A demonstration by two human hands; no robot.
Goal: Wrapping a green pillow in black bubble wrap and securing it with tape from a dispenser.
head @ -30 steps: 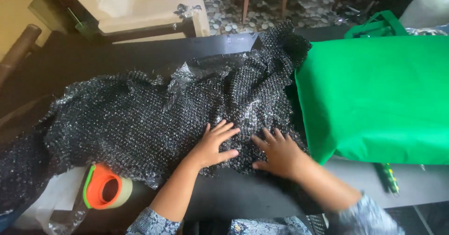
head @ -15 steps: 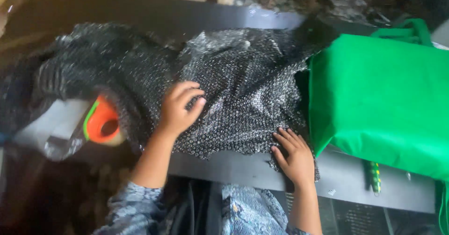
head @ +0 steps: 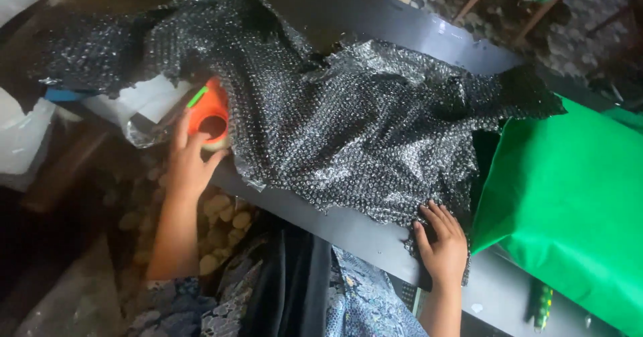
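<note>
A big crumpled sheet of black bubble wrap covers most of the dark table. My left hand reaches left to an orange tape dispenser with a green trim; the fingers wrap its lower side, and the bubble wrap partly covers it. My right hand lies flat with spread fingers on the near right corner of the bubble wrap at the table's front edge.
A large green fabric bag lies on the table at the right, touching the bubble wrap. White plastic sheets sit by the dispenser. A green-yellow pen-like object lies near the front edge. Chair legs stand beyond the table.
My left hand left the bubble wrap and moved left onto the tape dispenser. My right hand stayed pressed on the wrap's near corner. The view swung left and tilted.
</note>
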